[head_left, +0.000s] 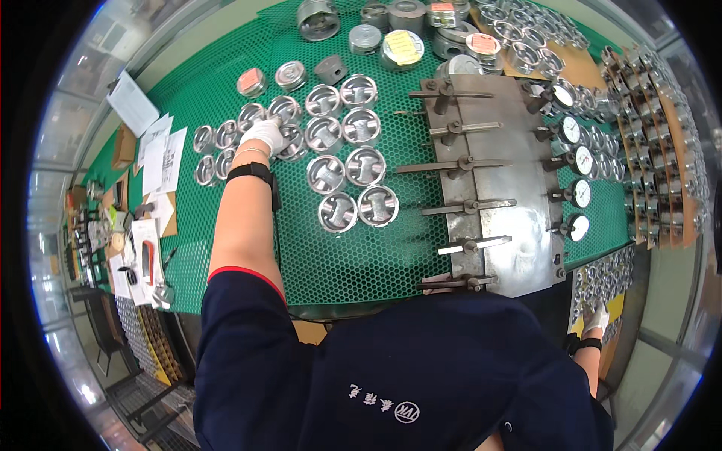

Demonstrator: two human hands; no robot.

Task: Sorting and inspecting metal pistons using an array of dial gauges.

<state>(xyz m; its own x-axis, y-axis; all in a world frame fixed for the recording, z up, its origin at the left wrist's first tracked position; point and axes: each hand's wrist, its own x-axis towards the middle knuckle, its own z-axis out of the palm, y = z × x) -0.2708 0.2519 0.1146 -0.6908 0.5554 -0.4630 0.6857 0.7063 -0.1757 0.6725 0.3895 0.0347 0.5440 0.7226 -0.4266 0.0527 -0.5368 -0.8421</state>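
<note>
My left hand, in a white glove with a black wrist strap, reaches forward over a group of silver pistons on a green perforated mat. Its fingers are closed at the rim of a piston and partly hide the pistons around it. More pistons stand in two columns just right of it, open ends up. At the lower right, my right hand, also gloved and strapped, is down at a tray of pistons beside the bench. Its fingers are too small and partly hidden to read.
A steel plate fixture with clamp bars and several dial gauges stands right of centre. Larger pistons with coloured notes stand at the back. Racks of pistons rise at far right. Papers and tools lie left.
</note>
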